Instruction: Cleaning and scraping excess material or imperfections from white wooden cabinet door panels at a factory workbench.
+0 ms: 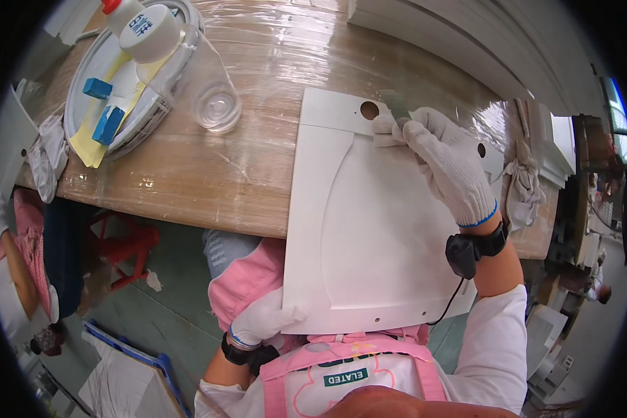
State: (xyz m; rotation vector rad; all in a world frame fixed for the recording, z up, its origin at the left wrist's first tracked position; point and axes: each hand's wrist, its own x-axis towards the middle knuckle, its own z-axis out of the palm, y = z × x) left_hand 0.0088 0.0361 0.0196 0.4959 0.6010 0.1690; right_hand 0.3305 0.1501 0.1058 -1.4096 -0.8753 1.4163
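A white panel (390,230) with a recessed, arched centre lies partly on the wrapped table and reaches over its front edge towards my lap. Its far end has a large round hole. My left hand (266,319), in a white knit glove, is closed on the panel's near left corner. My right hand (446,157), gloved the same way, is over the panel's far edge with its fingers pinched round a small, flat green piece (397,104). That piece is blurred, so its exact kind does not show.
At the far left, a white tub lid (73,104) carries a white bottle (146,31), blue blocks (108,125) and yellow paper. A clear cup (218,108) lies beside it. Cloths (524,184) hang at the right. A red stool (129,251) and another person (21,279) are at the left.
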